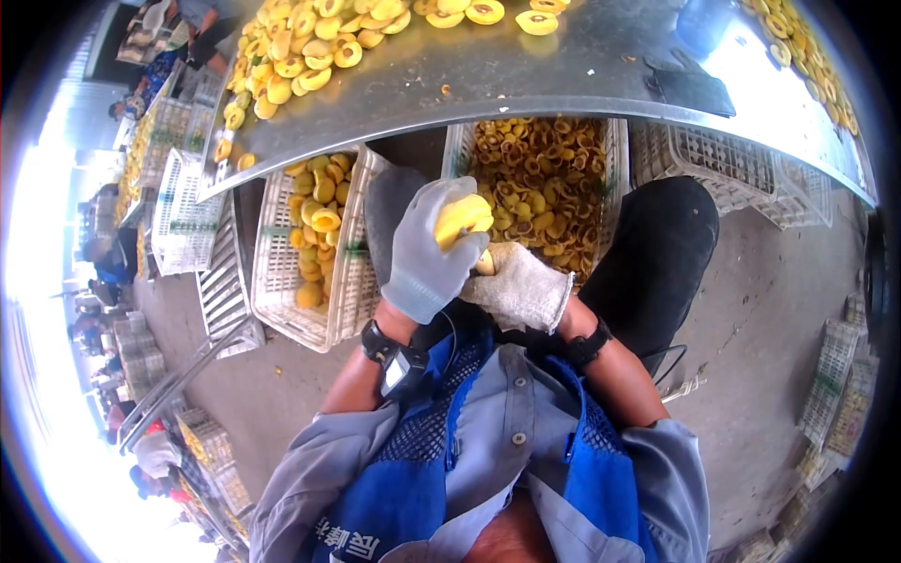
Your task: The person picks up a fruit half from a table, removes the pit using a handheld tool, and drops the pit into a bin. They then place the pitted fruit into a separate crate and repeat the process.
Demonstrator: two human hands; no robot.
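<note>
In my left hand (pixel 427 246), in a light grey glove, the fingers are closed around a yellow peach (pixel 463 220). A dark spot or slit shows on the peach's near side. My right hand (pixel 526 289), in a whitish knit glove, is closed just below and beside it. A short tan piece that looks like a tool handle (pixel 485 263) pokes out of the right fist toward the peach; the rest is hidden by the glove. Both hands are above my lap, in front of a white crate (pixel 615 178) holding many brownish-yellow peach scraps.
A steel table (pixel 404 89) runs across the front, bearing a heap of peach halves (pixel 310 42) and a dark glove (pixel 690 86). At left stands a white crate (pixel 272 291) with peaches. Stacked crates (pixel 713 155) sit under the table at right. Other people work far left.
</note>
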